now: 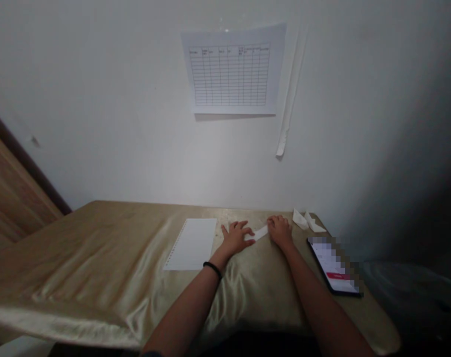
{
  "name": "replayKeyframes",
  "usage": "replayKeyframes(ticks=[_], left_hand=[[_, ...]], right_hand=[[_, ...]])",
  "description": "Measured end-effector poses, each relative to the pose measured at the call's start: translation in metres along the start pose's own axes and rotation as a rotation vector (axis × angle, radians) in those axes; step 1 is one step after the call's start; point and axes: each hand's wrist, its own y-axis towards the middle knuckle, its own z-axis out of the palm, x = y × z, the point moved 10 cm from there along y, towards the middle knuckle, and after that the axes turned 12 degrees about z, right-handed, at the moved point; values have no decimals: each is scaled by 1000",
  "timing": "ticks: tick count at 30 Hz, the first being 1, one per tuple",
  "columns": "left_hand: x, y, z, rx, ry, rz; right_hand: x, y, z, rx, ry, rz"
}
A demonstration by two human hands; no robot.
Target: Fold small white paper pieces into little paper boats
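Note:
A narrow white folded paper strip [261,232] lies slanted on the cloth between my hands. My left hand [237,238] is at its left end, with the thumb and a finger closed on the paper and the other fingers spread. At the far right end, my right hand [280,231] has its fingers bent down over the paper and hides that tip. A black band [212,269] circles my left wrist. Left of my hands is a flat white loose-leaf sheet [192,244] with punched holes along its left edge.
Folded white paper pieces [306,221] sit at the table's back right corner. A phone [335,267] with a lit, partly pixelated screen lies right of my right forearm. Gold satin cloth [98,258] covers the table against the wall, where a printed chart [232,74] hangs.

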Motion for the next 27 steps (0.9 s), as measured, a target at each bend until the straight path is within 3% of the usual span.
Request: replayKeyframes(ticks=[5, 13, 27], left_hand=[[4, -1, -5, -47, -4, -47], [2, -2, -14, -154, 32, -126], [12, 3, -11, -124, -18, -150]], right_hand=[[7, -3, 8, 132, 144, -168], [19, -17, 9, 179, 154, -245], [26, -19, 21, 287, 11, -147]])
